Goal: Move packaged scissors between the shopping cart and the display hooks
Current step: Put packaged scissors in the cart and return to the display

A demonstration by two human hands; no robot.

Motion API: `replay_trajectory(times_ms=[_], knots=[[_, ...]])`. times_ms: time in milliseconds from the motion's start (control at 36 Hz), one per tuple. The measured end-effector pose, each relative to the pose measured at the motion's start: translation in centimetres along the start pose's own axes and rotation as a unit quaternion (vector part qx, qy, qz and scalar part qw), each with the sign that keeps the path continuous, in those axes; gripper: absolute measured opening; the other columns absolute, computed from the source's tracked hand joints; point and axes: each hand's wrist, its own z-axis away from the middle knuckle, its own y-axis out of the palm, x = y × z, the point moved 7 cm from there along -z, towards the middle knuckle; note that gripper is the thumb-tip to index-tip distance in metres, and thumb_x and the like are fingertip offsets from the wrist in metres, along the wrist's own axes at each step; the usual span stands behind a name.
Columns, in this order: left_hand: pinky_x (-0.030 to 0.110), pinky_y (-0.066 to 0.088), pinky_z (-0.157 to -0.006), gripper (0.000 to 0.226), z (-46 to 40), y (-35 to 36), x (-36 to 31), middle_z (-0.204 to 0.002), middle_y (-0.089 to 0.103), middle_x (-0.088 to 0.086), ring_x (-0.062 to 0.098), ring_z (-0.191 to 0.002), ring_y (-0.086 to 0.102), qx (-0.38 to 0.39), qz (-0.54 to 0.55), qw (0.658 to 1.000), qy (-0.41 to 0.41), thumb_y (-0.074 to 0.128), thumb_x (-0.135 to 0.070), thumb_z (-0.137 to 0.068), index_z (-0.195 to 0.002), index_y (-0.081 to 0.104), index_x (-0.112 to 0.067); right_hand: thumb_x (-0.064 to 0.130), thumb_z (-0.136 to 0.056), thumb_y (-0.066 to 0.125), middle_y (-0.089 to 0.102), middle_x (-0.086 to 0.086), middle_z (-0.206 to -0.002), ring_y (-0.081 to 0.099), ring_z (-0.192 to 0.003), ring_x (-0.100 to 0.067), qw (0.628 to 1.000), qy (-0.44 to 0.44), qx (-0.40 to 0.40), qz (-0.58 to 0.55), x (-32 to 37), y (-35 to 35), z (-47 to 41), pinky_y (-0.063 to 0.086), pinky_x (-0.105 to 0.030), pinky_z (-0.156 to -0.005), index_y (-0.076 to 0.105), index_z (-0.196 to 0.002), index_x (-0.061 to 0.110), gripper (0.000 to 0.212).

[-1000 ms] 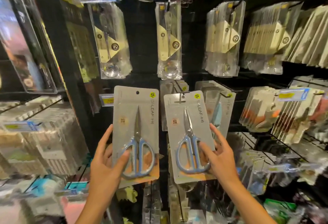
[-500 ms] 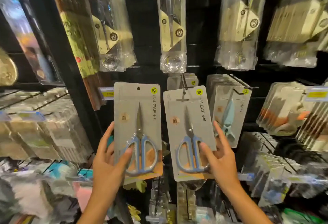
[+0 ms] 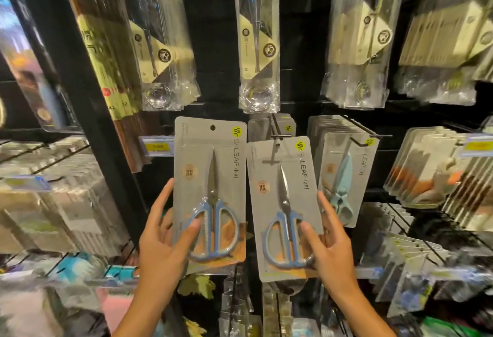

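I hold two grey cards of blue-handled scissors up against a black display wall. My left hand (image 3: 162,232) grips the left pack (image 3: 210,171) by its lower left edge, thumb across the front. That pack hangs free, its hole at the top empty. My right hand (image 3: 329,243) grips the right pack (image 3: 280,184) at its lower right edge. The top of this pack sits on a display hook (image 3: 274,137), in front of more of the same packs (image 3: 277,125). No shopping cart is in view.
To the right, a hook (image 3: 357,141) carries light-blue shears packs (image 3: 344,176). Clear bags of utensils (image 3: 257,43) hang above. Stacked goods fill shelves at left (image 3: 53,203) and further hooks at right (image 3: 426,171). A yellow price tag (image 3: 157,146) sits left of my packs.
The view has tilted down and closed in on the wall. Both packs rose slightly, and the right pack's top has slid onto its hook.
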Motion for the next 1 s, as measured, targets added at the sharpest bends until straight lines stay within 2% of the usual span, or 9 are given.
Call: replay_trajectory(times_ms=[139, 194, 250, 333, 389, 500, 806, 889, 1000], knots=[[0.019, 0.057, -0.088, 0.077, -0.5, 0.1, 0.1, -0.123, 0.069, -0.025, 0.002, -0.114, 0.067, 0.002, 0.006, 1.000, 0.012, 0.072, -0.010, -0.084, -0.147, 0.042, -0.044, 0.013, -0.098, 0.061, 0.046, 0.041, -0.142, 0.051, -0.129, 0.009, 1.000, -0.015, 0.011, 0.019, -0.1, 0.8, -1.4, 0.048, -0.037, -0.109, 0.035, -0.150, 0.044, 0.066], [0.016, 0.057, -0.085, 0.077, -0.8, 0.2, 0.0, -0.121, 0.068, -0.028, 0.000, -0.112, 0.067, 0.004, 0.002, 1.000, 0.019, 0.072, -0.010, -0.084, -0.147, 0.042, -0.042, 0.013, -0.100, 0.059, 0.049, 0.042, -0.133, 0.059, -0.120, -0.006, 0.999, -0.025, 0.006, 0.044, -0.2, 1.3, -1.9, 0.045, -0.046, -0.106, 0.031, -0.153, 0.039, 0.065], [0.014, 0.056, -0.083, 0.077, -1.2, 0.3, -0.1, -0.120, 0.068, -0.030, -0.001, -0.111, 0.067, 0.009, -0.002, 1.000, 0.025, 0.071, -0.010, -0.084, -0.148, 0.042, -0.040, 0.020, -0.102, 0.057, 0.059, 0.016, -0.129, 0.058, -0.103, -0.038, 0.995, -0.040, -0.004, 0.090, -0.4, 1.9, -2.4, 0.051, -0.057, -0.093, 0.025, -0.156, 0.038, 0.065], [0.014, 0.056, -0.083, 0.078, -1.7, 0.0, 0.0, -0.120, 0.068, -0.030, 0.000, -0.112, 0.067, 0.012, -0.004, 0.999, 0.032, 0.070, -0.003, -0.086, -0.150, 0.041, -0.037, 0.036, -0.103, 0.052, 0.067, -0.025, -0.087, 0.054, -0.054, -0.033, 0.989, -0.046, -0.004, 0.143, -2.6, 2.6, -3.9, 0.047, -0.042, -0.049, 0.013, -0.154, 0.056, 0.067], [0.015, 0.056, -0.085, 0.078, -1.9, -0.4, -0.2, -0.125, 0.065, -0.031, 0.000, -0.115, 0.065, 0.010, -0.007, 0.999, 0.041, 0.070, -0.001, -0.088, -0.150, 0.040, -0.037, 0.041, -0.104, 0.049, 0.055, -0.023, -0.061, 0.047, -0.050, -0.039, 0.985, -0.042, 0.002, 0.170, -4.5, 3.0, -5.3, 0.037, -0.045, -0.043, 0.006, -0.151, 0.061, 0.067], [0.012, 0.055, -0.083, 0.077, -2.1, -0.8, -0.8, -0.125, 0.062, -0.037, -0.004, -0.115, 0.064, 0.004, -0.007, 0.999, 0.053, 0.070, -0.002, -0.088, -0.151, 0.041, -0.036, 0.048, -0.104, 0.043, 0.048, -0.012, -0.053, 0.044, -0.044, -0.028, 0.977, -0.028, 0.013, 0.212, -6.5, 4.2, -7.8, 0.034, -0.043, -0.043, -0.005, -0.152, 0.059, 0.068], [0.011, 0.054, -0.083, 0.077, -2.2, -1.3, -1.8, -0.120, 0.064, -0.037, -0.004, -0.113, 0.065, 0.003, 0.011, 0.997, 0.070, 0.068, -0.001, -0.087, -0.151, 0.039, -0.033, 0.034, -0.107, 0.039, 0.070, -0.023, -0.090, 0.065, -0.065, -0.040, 0.953, 0.026, 0.046, 0.297, -8.7, 5.8, -13.0, 0.053, -0.052, -0.055, -0.017, -0.152, 0.053, 0.074], [0.012, 0.055, -0.084, 0.078, -2.1, -1.1, -1.8, -0.122, 0.065, -0.035, -0.003, -0.114, 0.065, 0.007, 0.015, 0.997, 0.074, 0.069, 0.000, -0.087, -0.151, 0.040, -0.033, 0.024, -0.107, 0.041, 0.069, -0.025, -0.094, 0.062, -0.065, -0.033, 0.959, 0.003, 0.075, 0.274, -9.1, 5.5, -12.3, 0.054, -0.055, -0.064, -0.021, -0.141, 0.067, 0.082], [0.013, 0.054, -0.086, 0.078, -2.1, -0.8, -1.4, -0.126, 0.063, -0.033, -0.001, -0.117, 0.064, 0.015, 0.019, 0.997, 0.076, 0.069, 0.001, -0.087, -0.151, 0.040, -0.032, 0.033, -0.105, 0.050, 0.040, -0.007, -0.155, 0.049, -0.135, -0.027, 0.964, 0.006, 0.066, 0.258, -8.3, 5.0, -9.7, 0.044, -0.043, -0.106, -0.014, -0.155, 0.048, 0.082]])
